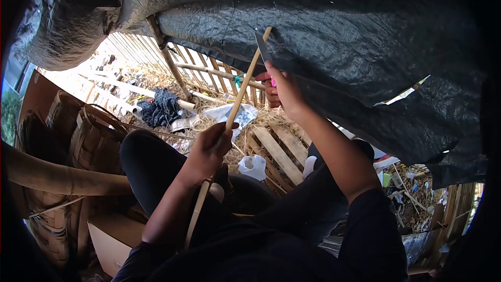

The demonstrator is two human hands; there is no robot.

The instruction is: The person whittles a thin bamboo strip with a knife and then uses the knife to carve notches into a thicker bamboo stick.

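Note:
My left hand [210,149] is wrapped round a long, narrow bamboo strip [244,86]. The strip slants from near my lap up and away to the right, its far end close to the dark sheeting. In my right hand [282,91] is a knife [262,47] with a pink handle, my fingers closed round the grip. Its grey blade points up and overlaps the strip near the far end. The strip's lower part runs down past my left forearm.
Woven bamboo baskets [94,138] and a cardboard box [112,237] stand at the left, beside a thick bamboo pole [68,177]. Black sheeting [334,42] hangs ahead. Wooden slats [276,151], a white plastic bag [252,167] and dark cloth [162,108] lie on the straw-littered ground.

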